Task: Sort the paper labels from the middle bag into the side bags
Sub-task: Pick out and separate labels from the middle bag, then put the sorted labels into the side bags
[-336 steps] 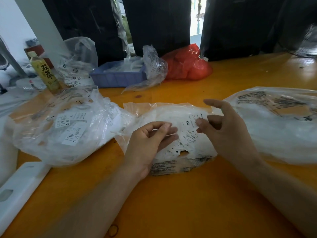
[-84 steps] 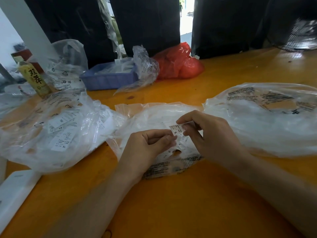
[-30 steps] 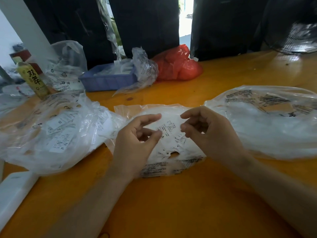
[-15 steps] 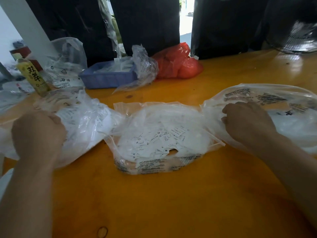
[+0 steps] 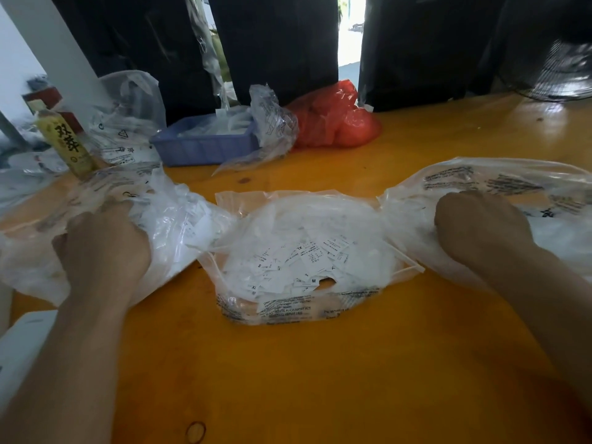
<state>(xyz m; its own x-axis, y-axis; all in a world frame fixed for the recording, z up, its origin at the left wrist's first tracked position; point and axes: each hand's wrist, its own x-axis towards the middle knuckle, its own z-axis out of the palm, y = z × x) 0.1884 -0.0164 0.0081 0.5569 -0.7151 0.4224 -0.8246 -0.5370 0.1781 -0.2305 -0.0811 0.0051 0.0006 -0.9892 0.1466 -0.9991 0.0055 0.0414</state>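
Observation:
The middle bag (image 5: 378, 251), clear plastic, lies open on the orange table (image 5: 320, 379) with a heap of small white paper labels (image 5: 298, 267) inside. My left hand (image 5: 102, 248) reaches into the crumpled left bag (image 5: 179, 219), knuckles up, its fingertips hidden in the plastic. My right hand (image 5: 480, 229) is at the mouth of the right bag (image 5: 480, 177), also back up, with its fingers hidden under it. No label shows in either hand.
Behind the bags stand a blue tray (image 5: 205, 149), a red plastic bag (image 5: 333, 123), more clear bags (image 5: 128, 116) and a yellow bottle (image 5: 67, 142). A white flat object (image 5: 19, 347) lies at the near left edge. A fan (image 5: 560, 75) stands far right.
A second ago both hands were over the middle bag. They have spread apart, the left into the left bag, the right to the right bag; the left has since pushed further in.

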